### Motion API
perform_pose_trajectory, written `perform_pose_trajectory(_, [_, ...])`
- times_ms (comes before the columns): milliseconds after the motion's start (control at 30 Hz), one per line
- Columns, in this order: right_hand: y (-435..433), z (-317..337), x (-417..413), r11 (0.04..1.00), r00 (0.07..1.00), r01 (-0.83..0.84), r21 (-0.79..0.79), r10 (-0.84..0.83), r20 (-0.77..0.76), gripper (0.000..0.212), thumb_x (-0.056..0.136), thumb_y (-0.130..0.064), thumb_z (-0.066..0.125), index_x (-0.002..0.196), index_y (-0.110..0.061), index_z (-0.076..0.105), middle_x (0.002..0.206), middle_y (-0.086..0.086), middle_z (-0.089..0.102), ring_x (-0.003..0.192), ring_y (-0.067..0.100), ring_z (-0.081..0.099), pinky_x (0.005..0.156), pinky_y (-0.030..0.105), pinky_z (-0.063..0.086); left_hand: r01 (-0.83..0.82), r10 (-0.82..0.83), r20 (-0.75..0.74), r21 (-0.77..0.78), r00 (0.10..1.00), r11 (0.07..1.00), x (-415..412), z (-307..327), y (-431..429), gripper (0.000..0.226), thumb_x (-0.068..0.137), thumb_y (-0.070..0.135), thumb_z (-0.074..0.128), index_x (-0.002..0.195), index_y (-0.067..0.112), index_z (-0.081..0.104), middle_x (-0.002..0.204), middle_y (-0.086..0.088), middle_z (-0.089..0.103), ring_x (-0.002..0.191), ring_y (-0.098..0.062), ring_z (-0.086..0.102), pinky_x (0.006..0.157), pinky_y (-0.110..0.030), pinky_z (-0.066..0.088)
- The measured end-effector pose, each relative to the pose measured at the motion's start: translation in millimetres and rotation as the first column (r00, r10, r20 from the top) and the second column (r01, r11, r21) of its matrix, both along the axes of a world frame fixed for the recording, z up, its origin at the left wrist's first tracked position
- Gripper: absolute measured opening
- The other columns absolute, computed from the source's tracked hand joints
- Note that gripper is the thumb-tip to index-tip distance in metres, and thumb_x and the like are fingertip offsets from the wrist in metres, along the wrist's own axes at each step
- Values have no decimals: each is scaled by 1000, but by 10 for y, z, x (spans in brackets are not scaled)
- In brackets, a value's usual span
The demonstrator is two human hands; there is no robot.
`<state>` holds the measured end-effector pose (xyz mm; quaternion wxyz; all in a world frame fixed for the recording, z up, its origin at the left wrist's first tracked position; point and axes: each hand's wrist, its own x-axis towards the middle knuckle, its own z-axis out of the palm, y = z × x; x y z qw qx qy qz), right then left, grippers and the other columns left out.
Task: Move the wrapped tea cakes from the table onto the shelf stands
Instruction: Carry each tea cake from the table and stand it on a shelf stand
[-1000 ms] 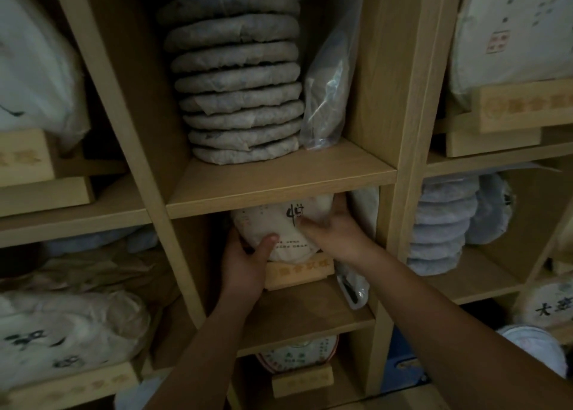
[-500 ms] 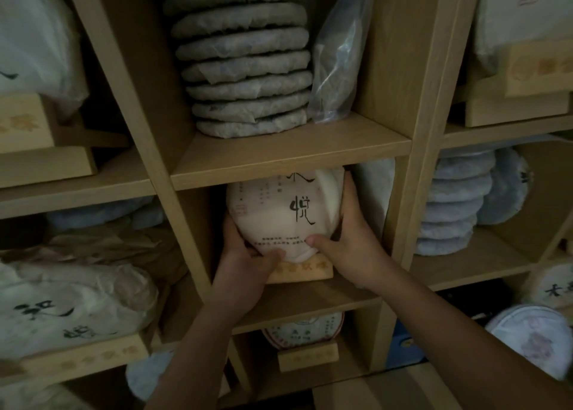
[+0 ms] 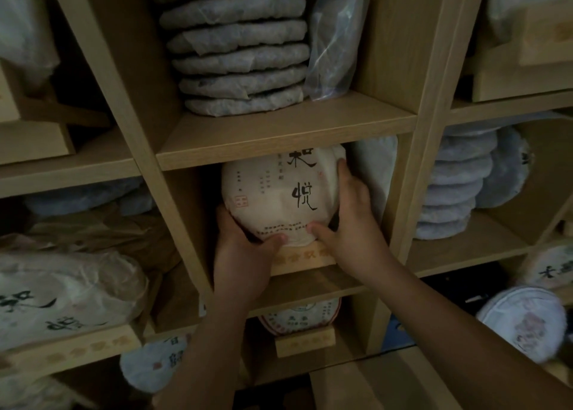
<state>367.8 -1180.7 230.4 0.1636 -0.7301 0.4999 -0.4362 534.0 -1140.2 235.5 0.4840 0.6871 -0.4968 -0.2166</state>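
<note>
A round tea cake (image 3: pixel 276 195) in white paper with black brush characters stands upright in the middle shelf compartment, its lower edge on a small wooden stand (image 3: pixel 305 256). My left hand (image 3: pixel 243 256) grips its lower left edge, thumb across the front. Along its right rim lies my right hand (image 3: pixel 350 220), fingers up the side and thumb on the bottom front. The top of the cake is hidden behind the shelf board above (image 3: pixel 285 135).
A stack of several wrapped cakes (image 3: pixel 238 47) and a plastic bag (image 3: pixel 336 34) fill the compartment above. Another cake on a stand (image 3: pixel 302 319) sits below. More stacked cakes (image 3: pixel 455 180) lie at right, large wrapped cakes (image 3: pixel 62 292) at left. Upright dividers (image 3: pixel 403 167) flank the compartment.
The view has dropped, so more of the cake's face shows. My right hand slid from the front of the cake to its right rim; the left hand shifted to the lower left edge.
</note>
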Motion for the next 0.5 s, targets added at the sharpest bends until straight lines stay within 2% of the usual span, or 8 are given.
perform_pose_trajectory(133, [48, -27, -1, 1000, 1000, -7, 17, 7, 7, 114, 83, -23, 79, 159, -29, -7, 162, 8, 16, 142, 15, 28, 110, 25, 23, 60, -45, -139, 104, 989, 993, 50, 68, -21, 109, 75, 19, 87, 159, 27, 18, 156, 0, 43, 141, -26, 43, 113, -49, 41])
perform_pose_trajectory(233, [63, -32, -17, 998, 998, -53, 36, 52, 22, 110, 87, -26, 74, 158, -32, -9, 163, 4, 13, 132, -2, 22, 109, 24, 22, 100, -74, -174, 146, 982, 984, 93, 86, 9, 108, 77, 15, 86, 159, 29, 17, 153, -1, 46, 139, -26, 46, 113, -49, 42])
perform_pose_trajectory(300, [51, -33, -38, 996, 997, -73, 47, 72, 24, 108, 88, -30, 72, 158, -33, -10, 163, 2, 12, 128, -7, 17, 111, 25, 21, 121, -100, -156, 134, 983, 984, 102, 76, 60, 108, 78, 14, 85, 159, 30, 15, 154, -1, 45, 140, -25, 45, 113, -43, 42])
perform_pose_trajectory(400, [53, -37, -47, 997, 998, -64, 43, 64, 12, 107, 88, -29, 73, 159, -30, -7, 163, 3, 14, 134, 0, 20, 115, 30, 24, 116, -110, -130, 38, 985, 993, 98, 85, 150, 109, 82, 17, 82, 160, 33, 8, 156, 6, 41, 139, -18, 45, 102, -31, 40])
perform_pose_trajectory(467, [82, -79, -53, 997, 997, -71, 40, 70, 15, 100, 91, -29, 69, 159, -29, -5, 161, 3, 17, 142, 10, 31, 116, 34, 31, 120, -122, -161, -21, 979, 993, 94, 116, 187, 109, 84, 21, 80, 160, 36, 4, 152, 9, 43, 131, -14, 50, 100, -31, 43])
perform_pose_trajectory(500, [93, -102, -59, 996, 997, -78, 38, 78, 17, 96, 92, -31, 66, 159, -30, -4, 161, 3, 18, 142, 17, 37, 116, 39, 37, 117, -124, -168, -50, 978, 992, 100, 121, 188, 106, 85, 26, 79, 160, 38, 5, 153, 10, 43, 132, -14, 50, 104, -34, 45])
